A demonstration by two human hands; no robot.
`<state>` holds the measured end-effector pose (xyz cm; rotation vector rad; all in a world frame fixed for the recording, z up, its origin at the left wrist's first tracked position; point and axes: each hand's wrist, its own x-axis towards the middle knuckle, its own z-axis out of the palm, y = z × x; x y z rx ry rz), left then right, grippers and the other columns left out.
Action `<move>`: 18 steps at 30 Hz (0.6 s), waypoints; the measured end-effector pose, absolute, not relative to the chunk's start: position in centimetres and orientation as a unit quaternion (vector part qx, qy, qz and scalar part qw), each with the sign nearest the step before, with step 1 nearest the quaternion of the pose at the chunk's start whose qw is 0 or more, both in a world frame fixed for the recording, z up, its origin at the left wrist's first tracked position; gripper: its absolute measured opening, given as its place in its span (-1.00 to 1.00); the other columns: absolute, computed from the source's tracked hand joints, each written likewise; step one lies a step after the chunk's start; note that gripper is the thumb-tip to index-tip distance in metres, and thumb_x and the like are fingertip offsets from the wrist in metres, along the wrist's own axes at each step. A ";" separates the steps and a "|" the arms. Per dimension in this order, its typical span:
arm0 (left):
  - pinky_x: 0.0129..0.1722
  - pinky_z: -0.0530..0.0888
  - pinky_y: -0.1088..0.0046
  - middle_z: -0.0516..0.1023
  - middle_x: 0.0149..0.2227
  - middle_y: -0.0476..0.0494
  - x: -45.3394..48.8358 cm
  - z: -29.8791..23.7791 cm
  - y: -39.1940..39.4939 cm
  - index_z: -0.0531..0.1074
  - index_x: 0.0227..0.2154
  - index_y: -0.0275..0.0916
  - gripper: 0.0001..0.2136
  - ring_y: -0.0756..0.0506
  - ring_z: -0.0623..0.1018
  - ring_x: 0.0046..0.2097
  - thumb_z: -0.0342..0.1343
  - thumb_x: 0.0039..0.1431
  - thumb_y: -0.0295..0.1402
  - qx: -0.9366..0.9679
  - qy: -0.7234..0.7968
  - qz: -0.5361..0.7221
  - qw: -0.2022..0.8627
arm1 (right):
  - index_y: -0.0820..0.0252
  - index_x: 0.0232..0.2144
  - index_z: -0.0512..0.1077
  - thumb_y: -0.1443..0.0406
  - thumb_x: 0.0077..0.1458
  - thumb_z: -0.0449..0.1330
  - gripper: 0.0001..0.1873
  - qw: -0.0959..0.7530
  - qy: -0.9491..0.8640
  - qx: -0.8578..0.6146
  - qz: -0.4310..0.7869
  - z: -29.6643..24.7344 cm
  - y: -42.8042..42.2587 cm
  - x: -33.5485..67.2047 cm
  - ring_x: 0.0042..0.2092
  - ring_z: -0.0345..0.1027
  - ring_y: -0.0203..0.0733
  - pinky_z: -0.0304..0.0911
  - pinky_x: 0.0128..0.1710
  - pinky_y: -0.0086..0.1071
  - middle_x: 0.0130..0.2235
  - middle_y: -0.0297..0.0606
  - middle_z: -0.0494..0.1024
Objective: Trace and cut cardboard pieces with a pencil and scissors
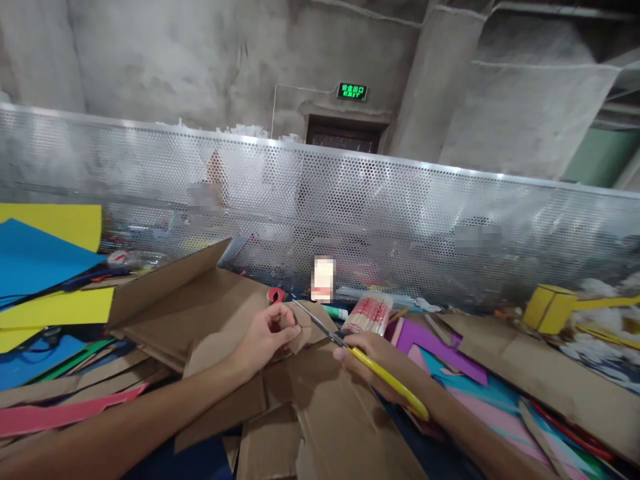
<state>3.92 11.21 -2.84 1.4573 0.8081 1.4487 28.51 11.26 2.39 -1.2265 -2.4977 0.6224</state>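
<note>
My left hand (264,339) pinches a small piece of brown cardboard (301,331) above a pile of cardboard sheets. My right hand (376,360) is closed round yellow-handled scissors (360,357). Their metal blades point up and left and meet the edge of the cardboard piece beside my left fingers. Both forearms reach in from the bottom of the view.
Brown cardboard sheets (175,300) lie across the bench with coloured paper: blue and yellow (45,267) at left, purple (430,343) and pink at right. A bundle of sticks (367,313), a glue stick (335,311), a yellow box (550,308) and a perforated metal screen (400,220) lie beyond.
</note>
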 end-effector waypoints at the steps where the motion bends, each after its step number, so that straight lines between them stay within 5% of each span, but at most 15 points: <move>1: -0.53 0.29 0.57 0.34 -0.50 0.07 3.9 -2.9 11.2 0.31 -0.43 -0.24 -0.69 0.07 0.29 -0.51 0.34 -0.02 -0.20 0.589 0.326 0.586 0.451 | 0.20 -0.57 0.20 -0.09 0.20 0.08 -0.46 0.147 -0.869 -0.423 0.212 2.4 11.2 28.5 -0.48 0.12 -0.33 -0.08 -0.49 -0.43 -0.56 -0.41 0.21; 12: -0.53 0.18 0.55 0.31 -0.51 0.07 3.9 -3.3 11.3 0.31 -0.43 -0.23 -0.70 0.06 0.26 -0.52 0.29 0.03 -0.17 0.620 0.325 0.553 0.451 | 0.19 -0.56 0.23 -0.06 0.25 -0.03 -0.48 0.230 -0.865 -0.404 0.188 3.2 10.5 27.8 -0.44 0.14 -0.28 0.00 -0.50 -0.42 -0.52 -0.34 0.25; 18: -0.40 0.37 0.52 0.37 -0.38 0.03 3.9 -2.8 10.8 0.25 -0.32 -0.17 -0.79 0.00 0.44 -0.37 0.16 0.12 -0.25 0.576 0.318 0.582 0.477 | 0.17 -0.51 0.32 -0.11 0.21 -0.02 -0.48 0.233 -0.859 -0.421 0.176 3.5 11.3 28.3 -0.47 0.19 -0.22 0.05 -0.54 -0.41 -0.56 -0.33 0.27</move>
